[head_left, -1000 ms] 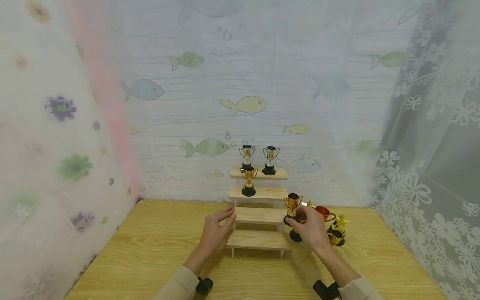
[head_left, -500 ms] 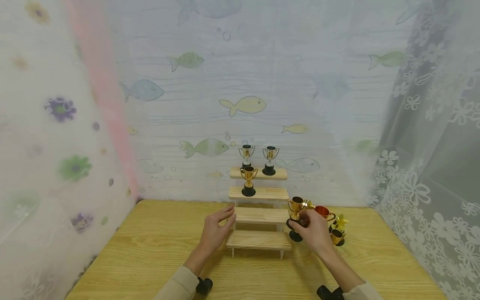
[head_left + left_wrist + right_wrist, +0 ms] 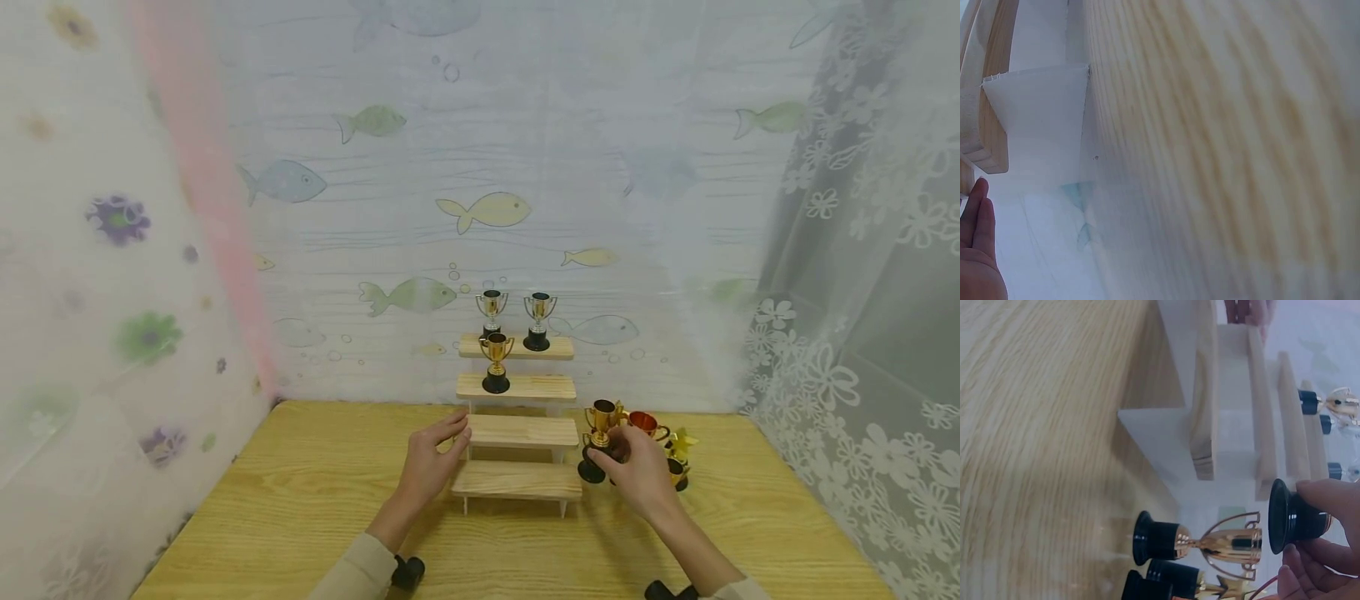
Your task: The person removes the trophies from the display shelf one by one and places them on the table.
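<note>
In the head view my right hand [image 3: 643, 475] pinches a gold trophy cup [image 3: 602, 415] by its black base, upright, just right of the stepped wooden stand [image 3: 517, 479]. The right wrist view shows thumb and fingers around that black base [image 3: 1294, 515]. Another gold trophy [image 3: 1229, 545] stands on the table close under it. My left hand [image 3: 429, 454] rests at the stand's left side, fingers fairly straight, fingertips at the end of a middle step; the left wrist view shows these fingers [image 3: 984, 219] beside a step end. A gold trophy [image 3: 496, 360] stands on the second step from the top.
Two silver-stemmed trophies [image 3: 539, 312] stand on the top step. Right of the stand are a red cup trophy [image 3: 642, 423], a gold star trophy [image 3: 681, 444] and more gold cups, partly hidden by my right hand. A fish-print curtain [image 3: 360, 225] hangs behind the wooden table [image 3: 300, 500].
My right hand has moved right and slightly down with the gold trophy, away from the stand's steps. The left hand has stayed at the stand's left side.
</note>
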Available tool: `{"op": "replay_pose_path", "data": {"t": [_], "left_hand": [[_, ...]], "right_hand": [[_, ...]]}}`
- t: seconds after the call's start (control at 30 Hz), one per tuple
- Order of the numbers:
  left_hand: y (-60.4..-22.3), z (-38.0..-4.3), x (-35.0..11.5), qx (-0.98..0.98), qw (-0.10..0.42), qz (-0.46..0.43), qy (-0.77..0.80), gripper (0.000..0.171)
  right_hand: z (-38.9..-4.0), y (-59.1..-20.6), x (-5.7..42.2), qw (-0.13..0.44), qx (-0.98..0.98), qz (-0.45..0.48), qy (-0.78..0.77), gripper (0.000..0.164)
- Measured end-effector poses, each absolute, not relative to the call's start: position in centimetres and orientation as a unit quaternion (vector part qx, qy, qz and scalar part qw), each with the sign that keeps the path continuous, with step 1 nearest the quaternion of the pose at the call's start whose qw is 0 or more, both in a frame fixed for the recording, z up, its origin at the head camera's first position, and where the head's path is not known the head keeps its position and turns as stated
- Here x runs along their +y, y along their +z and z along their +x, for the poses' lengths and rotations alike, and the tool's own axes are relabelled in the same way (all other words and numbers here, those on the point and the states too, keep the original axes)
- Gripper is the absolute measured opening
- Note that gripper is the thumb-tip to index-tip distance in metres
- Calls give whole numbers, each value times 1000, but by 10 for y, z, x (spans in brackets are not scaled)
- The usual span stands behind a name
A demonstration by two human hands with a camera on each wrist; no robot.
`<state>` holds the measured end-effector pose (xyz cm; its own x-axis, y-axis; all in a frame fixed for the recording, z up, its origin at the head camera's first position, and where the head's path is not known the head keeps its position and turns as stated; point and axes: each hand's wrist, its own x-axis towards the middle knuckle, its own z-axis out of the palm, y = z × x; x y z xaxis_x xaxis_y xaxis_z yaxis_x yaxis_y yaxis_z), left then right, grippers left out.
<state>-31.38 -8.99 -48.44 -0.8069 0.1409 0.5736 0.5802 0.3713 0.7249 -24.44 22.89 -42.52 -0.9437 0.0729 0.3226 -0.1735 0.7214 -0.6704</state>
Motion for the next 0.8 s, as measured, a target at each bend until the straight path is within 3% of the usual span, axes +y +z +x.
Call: {"op": "replay_pose_path", "data": {"t": [0.8], "left_hand": [[-487,-316,-91,-798,227,-229,-509,29]], "right_hand": [[-239,-444,235,135,-919,6,370,28]]}}
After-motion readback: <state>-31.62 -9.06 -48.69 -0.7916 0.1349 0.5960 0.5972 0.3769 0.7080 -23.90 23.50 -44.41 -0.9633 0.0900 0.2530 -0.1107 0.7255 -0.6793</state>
